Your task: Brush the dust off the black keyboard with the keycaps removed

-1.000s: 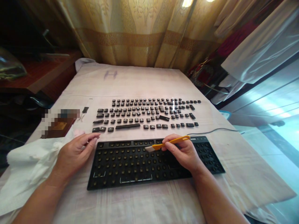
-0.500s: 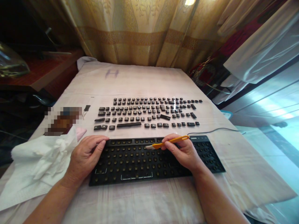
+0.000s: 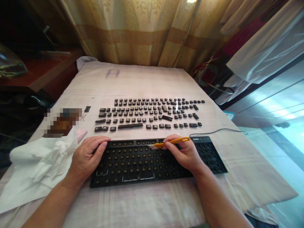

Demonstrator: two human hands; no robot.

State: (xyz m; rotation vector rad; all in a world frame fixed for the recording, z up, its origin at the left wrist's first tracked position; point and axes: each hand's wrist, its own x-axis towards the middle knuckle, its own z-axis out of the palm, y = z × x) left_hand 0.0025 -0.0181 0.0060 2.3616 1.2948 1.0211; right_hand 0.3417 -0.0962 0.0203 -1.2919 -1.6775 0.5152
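A black keyboard (image 3: 142, 164) with its keycaps off lies on the cloth-covered table, bare switch posts showing. My left hand (image 3: 89, 155) grips its left end, thumb on top and fingers along the far corner. In my right hand (image 3: 181, 150) is a small yellow brush (image 3: 172, 141), pinched between thumb and fingers. The brush's pale bristles point left and meet the keyboard near its upper rows. My right hand hides part of the keyboard's right side. Beyond the keyboard, the loose black keycaps (image 3: 130, 125) are laid out in rows.
Crumpled white paper towel (image 3: 35, 171) lies at the left, with a blurred-out item (image 3: 64, 122) behind it. A small wire puller-like tool (image 3: 87, 109) sits near the keycaps. The keyboard cable (image 3: 218, 130) runs right. A curtain (image 3: 133, 34) hangs behind the table.
The brush in my right hand has moved slightly up toward the keyboard's top rows. My left hand stays on the keyboard's left end. The view has shifted a little.
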